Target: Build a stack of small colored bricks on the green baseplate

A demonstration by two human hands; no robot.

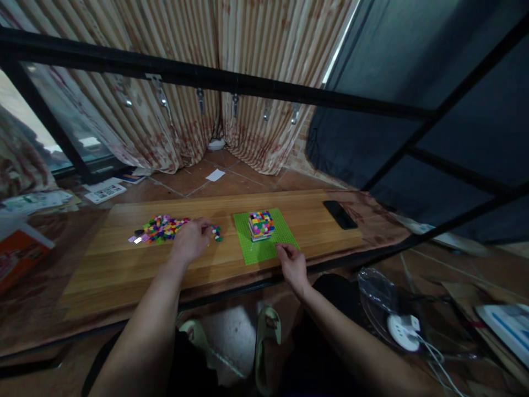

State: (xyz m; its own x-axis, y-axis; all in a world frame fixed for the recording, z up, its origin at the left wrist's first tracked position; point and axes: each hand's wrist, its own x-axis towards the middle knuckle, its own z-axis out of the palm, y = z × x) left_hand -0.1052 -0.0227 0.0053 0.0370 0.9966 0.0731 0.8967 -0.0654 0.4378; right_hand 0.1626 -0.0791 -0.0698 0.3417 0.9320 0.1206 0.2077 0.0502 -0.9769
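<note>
A small block built of many-coloured toy bricks (261, 226) stands on a green studded baseplate (252, 255). At the baseplate's front right corner is my right hand (293, 263), thumb and fingers pinched together; anything between them is too small to make out. My left hand (192, 240) is at the right end of a heap of loose toy bricks (161, 227), its fingers curled in. Whether it grips a brick cannot be seen. Several loose bricks (216, 232) lie just right of that hand, between the heap and the baseplate.
All this lies on a long wooden board (119, 270). A black phone (340, 214) rests towards its right end. A black metal bar (231, 80) with clips crosses in front of the curtains (173, 121). At lower right is a white power strip (403, 332) with cables.
</note>
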